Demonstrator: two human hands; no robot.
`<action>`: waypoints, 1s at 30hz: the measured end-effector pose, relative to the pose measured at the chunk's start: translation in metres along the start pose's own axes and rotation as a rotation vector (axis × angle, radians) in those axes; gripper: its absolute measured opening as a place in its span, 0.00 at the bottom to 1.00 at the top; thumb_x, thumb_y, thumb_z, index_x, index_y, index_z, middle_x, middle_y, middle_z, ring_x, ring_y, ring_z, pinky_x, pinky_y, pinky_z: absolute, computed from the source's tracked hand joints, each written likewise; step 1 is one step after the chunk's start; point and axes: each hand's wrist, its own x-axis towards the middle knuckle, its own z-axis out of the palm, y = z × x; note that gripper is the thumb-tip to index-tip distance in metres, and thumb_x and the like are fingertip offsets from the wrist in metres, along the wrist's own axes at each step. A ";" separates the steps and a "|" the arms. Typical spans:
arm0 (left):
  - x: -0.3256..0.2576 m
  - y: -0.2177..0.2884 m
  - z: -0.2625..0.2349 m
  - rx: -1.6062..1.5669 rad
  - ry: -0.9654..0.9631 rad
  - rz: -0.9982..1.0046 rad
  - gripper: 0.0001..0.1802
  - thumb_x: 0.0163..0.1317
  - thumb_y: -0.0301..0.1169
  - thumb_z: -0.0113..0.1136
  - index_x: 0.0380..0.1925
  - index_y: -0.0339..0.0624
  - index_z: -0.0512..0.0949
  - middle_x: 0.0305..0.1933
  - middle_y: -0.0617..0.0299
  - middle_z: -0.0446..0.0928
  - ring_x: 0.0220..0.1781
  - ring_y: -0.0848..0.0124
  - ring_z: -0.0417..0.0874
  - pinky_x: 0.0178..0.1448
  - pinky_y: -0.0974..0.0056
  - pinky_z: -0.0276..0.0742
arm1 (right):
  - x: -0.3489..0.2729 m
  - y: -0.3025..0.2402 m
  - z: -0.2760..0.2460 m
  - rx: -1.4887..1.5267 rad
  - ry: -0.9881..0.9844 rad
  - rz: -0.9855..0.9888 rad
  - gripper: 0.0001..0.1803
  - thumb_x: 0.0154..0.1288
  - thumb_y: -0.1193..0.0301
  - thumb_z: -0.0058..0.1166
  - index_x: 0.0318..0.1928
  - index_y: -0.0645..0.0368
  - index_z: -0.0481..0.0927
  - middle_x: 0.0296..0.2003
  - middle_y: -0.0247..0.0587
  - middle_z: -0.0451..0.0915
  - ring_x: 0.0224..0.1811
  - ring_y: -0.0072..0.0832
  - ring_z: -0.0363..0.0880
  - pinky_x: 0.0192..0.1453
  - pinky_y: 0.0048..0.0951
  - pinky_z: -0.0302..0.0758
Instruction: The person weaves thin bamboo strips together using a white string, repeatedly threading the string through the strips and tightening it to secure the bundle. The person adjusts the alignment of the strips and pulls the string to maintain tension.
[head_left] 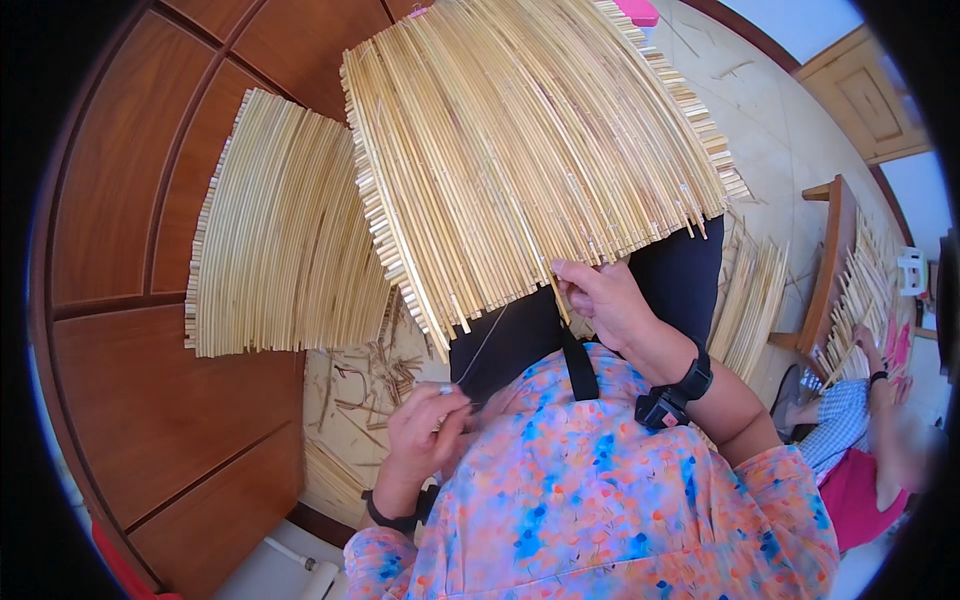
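Note:
A mat of straight, pale yellow reed stalks lies across my lap, its cut ends forming the near edge. My right hand is at that edge, thumb and fingers pinched on the end of a reed stalk that sticks out below its neighbours. My left hand is lower and to the left, apart from the mat, with its fingers curled closed. A thin dark cord runs from those fingers up toward the mat's near edge. Something shiny, perhaps a ring, shows on a left finger.
A second reed mat leans against the brown wooden panels at left. Loose reeds and broken scraps lie on the floor. At right, another person reaches toward reeds by a wooden bench.

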 end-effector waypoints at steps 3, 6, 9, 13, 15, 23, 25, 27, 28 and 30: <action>0.025 0.018 0.011 -0.025 -0.090 0.025 0.12 0.56 0.16 0.70 0.39 0.37 0.83 0.37 0.55 0.80 0.33 0.62 0.84 0.35 0.64 0.78 | 0.002 0.002 -0.007 -0.038 -0.066 0.032 0.09 0.66 0.68 0.67 0.39 0.60 0.82 0.28 0.29 0.77 0.20 0.12 0.63 0.22 0.18 0.56; 0.060 0.042 0.008 0.156 -0.183 0.087 0.12 0.56 0.17 0.71 0.40 0.37 0.84 0.35 0.55 0.78 0.31 0.62 0.82 0.34 0.62 0.77 | 0.002 0.000 -0.009 -0.079 -0.064 0.042 0.10 0.66 0.68 0.68 0.40 0.61 0.83 0.28 0.29 0.78 0.22 0.12 0.64 0.23 0.19 0.58; 0.101 0.055 0.007 0.268 -0.115 0.061 0.08 0.58 0.19 0.70 0.38 0.38 0.84 0.32 0.56 0.74 0.29 0.61 0.80 0.32 0.61 0.75 | 0.000 -0.002 -0.010 -0.143 -0.060 0.051 0.12 0.66 0.67 0.68 0.42 0.63 0.83 0.30 0.30 0.79 0.24 0.13 0.67 0.26 0.19 0.61; 0.138 0.034 0.017 0.375 -0.144 0.051 0.07 0.59 0.19 0.68 0.38 0.38 0.85 0.30 0.56 0.72 0.29 0.59 0.79 0.33 0.60 0.75 | -0.002 -0.001 -0.005 -0.181 -0.036 -0.011 0.13 0.66 0.67 0.68 0.44 0.64 0.84 0.32 0.30 0.81 0.28 0.14 0.71 0.29 0.20 0.65; 0.145 0.024 0.023 0.385 -0.119 0.065 0.07 0.59 0.18 0.67 0.38 0.38 0.85 0.30 0.56 0.72 0.29 0.60 0.79 0.32 0.60 0.74 | -0.002 -0.001 -0.004 -0.177 -0.044 -0.001 0.13 0.66 0.68 0.68 0.46 0.63 0.84 0.34 0.30 0.82 0.29 0.14 0.72 0.30 0.20 0.66; 0.151 0.014 0.029 0.375 -0.157 0.010 0.08 0.60 0.17 0.67 0.39 0.36 0.86 0.29 0.57 0.68 0.27 0.63 0.75 0.31 0.61 0.70 | -0.001 0.000 -0.004 -0.066 -0.059 -0.037 0.17 0.63 0.75 0.66 0.52 0.64 0.82 0.37 0.30 0.82 0.30 0.14 0.73 0.30 0.20 0.68; 0.151 0.013 0.028 0.363 -0.152 0.009 0.08 0.60 0.17 0.67 0.39 0.37 0.86 0.28 0.58 0.67 0.27 0.64 0.73 0.31 0.62 0.69 | 0.000 0.002 -0.004 -0.053 -0.059 -0.040 0.16 0.63 0.75 0.66 0.50 0.64 0.83 0.36 0.30 0.82 0.29 0.14 0.73 0.29 0.20 0.67; 0.150 0.013 0.026 0.370 -0.157 -0.007 0.08 0.61 0.17 0.67 0.40 0.37 0.86 0.28 0.58 0.66 0.27 0.65 0.73 0.31 0.63 0.69 | 0.000 0.001 -0.002 -0.032 -0.050 -0.034 0.14 0.62 0.75 0.66 0.48 0.63 0.84 0.34 0.29 0.82 0.27 0.14 0.72 0.27 0.19 0.66; 0.150 0.013 0.025 0.373 -0.160 -0.015 0.08 0.61 0.17 0.67 0.40 0.37 0.86 0.28 0.59 0.66 0.27 0.66 0.73 0.31 0.63 0.69 | -0.001 0.000 -0.002 -0.034 -0.048 -0.038 0.13 0.62 0.75 0.66 0.48 0.63 0.84 0.33 0.29 0.82 0.27 0.13 0.72 0.27 0.20 0.66; 0.150 0.010 0.025 0.347 -0.164 -0.018 0.09 0.61 0.17 0.67 0.40 0.37 0.86 0.28 0.59 0.66 0.27 0.67 0.72 0.31 0.64 0.68 | -0.001 -0.001 -0.001 -0.041 -0.043 -0.047 0.12 0.62 0.75 0.66 0.46 0.63 0.85 0.32 0.29 0.81 0.26 0.13 0.72 0.26 0.20 0.66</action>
